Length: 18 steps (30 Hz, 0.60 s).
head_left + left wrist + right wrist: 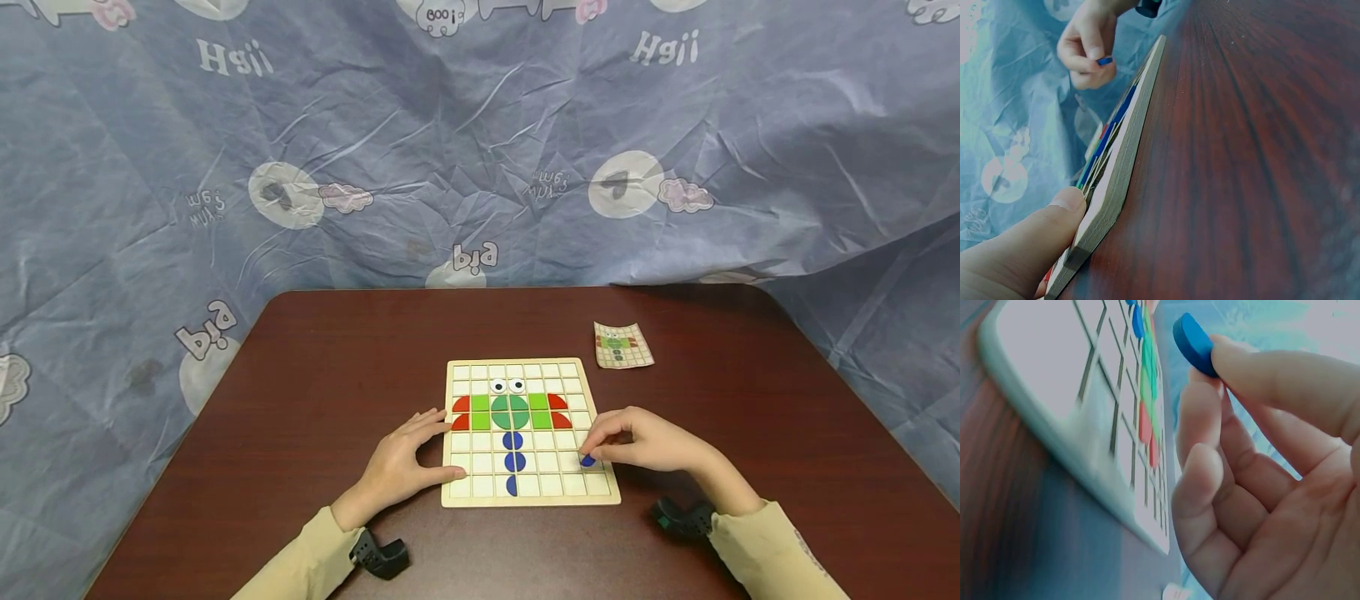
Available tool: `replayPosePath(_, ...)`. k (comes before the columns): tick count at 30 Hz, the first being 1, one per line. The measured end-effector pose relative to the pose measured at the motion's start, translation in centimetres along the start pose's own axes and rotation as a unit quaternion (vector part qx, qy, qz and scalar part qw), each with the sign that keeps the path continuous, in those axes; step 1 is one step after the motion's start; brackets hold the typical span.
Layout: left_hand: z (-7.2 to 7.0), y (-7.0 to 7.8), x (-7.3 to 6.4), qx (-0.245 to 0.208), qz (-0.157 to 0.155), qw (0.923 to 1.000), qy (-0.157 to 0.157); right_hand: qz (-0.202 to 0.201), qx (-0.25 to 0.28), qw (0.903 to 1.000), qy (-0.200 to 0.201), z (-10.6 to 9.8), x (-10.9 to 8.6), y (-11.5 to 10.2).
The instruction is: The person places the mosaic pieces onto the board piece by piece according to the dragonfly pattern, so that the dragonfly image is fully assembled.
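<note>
A pale wooden grid board [480,492] lies on the table, bearing a picture made of coloured tiles. My left hand [408,458] lies at the board's left side, the thumb on its lower left corner area and the fingertips at the left edge. In the left wrist view the thumb [1054,222] presses the board's face. My right hand [648,439] pinches a blue half-circle tile [1194,344] between thumb and fingers, above the board's right part. On the board, a single blue half-circle tile [512,485] sits in the bottom row, below two blue circles made of paired tiles.
A small pattern card [624,358], slightly curled, shows a similar picture and lies beyond the board to the right. Red, light-green and darker green tiles [510,412] plus two eye tiles fill the board's upper middle. Behind the dark table [360,350] hangs a grey-blue printed cloth [450,125].
</note>
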State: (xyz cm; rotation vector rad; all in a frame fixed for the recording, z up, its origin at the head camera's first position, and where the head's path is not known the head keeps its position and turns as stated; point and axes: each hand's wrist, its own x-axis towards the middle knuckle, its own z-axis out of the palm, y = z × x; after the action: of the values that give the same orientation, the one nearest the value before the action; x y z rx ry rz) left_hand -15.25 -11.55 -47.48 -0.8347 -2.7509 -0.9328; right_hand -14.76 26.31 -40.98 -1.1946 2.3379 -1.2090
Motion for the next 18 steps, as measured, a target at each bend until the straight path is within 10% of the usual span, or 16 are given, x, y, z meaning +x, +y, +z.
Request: replayPosePath(18,0.0,-0.1,0.0,0.0,0.006,1.0,0.006,-0.01,0.002,0.9981,-0.06,2.6,4.8,-1.0)
